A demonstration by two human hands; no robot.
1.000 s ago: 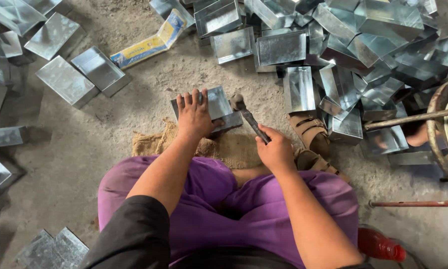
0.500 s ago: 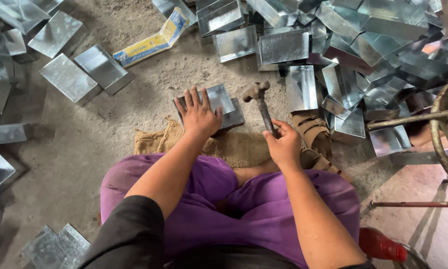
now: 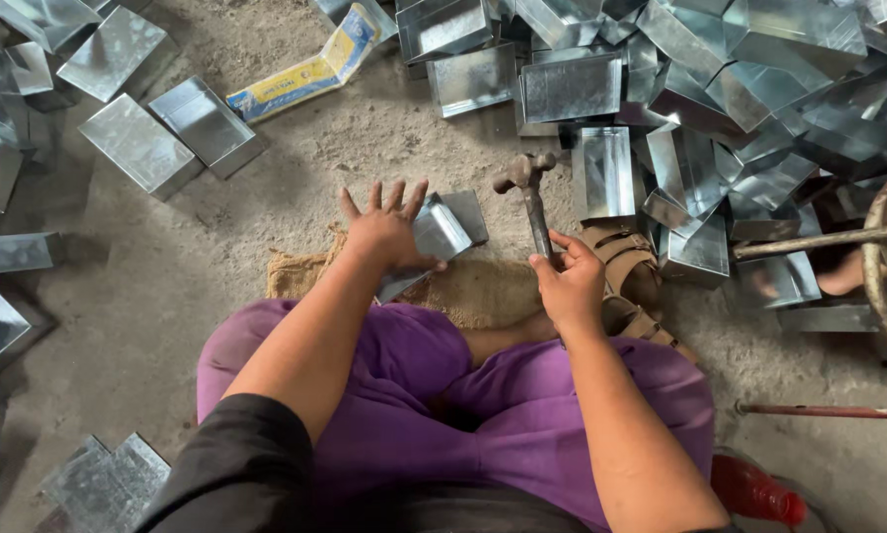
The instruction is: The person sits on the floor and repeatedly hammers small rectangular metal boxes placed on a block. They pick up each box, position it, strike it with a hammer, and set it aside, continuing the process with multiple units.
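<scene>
Left hand: the left hand [image 3: 389,232], in the middle of the frame, lies flat with its fingers spread wide. It presses down on the shiny grey folded metal box piece [image 3: 442,234].
Right hand: the right hand [image 3: 567,281], just right of the middle, is closed tight around the handle of the dark metal hammer [image 3: 530,197]. The hammer head points up, away from the metal.
Where the piece is: it rests on the brown sack cloth [image 3: 468,286] on the sandy floor [image 3: 217,227], right in front of the person's knees in purple trousers [image 3: 434,395].
Step in hand: it looks like the hammer is lifted for a hit while the flat hand keeps the piece from sliding.
Next move needs: a hit on the metal edge, well away from the spread fingers. The piece must stay flat on the cloth.
Around: a big pile of shiny metal boxes [image 3: 720,89] fills the upper right. More boxes [image 3: 138,143] sit at the upper left, with a yellow and blue carton [image 3: 310,64] near the top. A red bottle [image 3: 754,489] lies at the lower right.
</scene>
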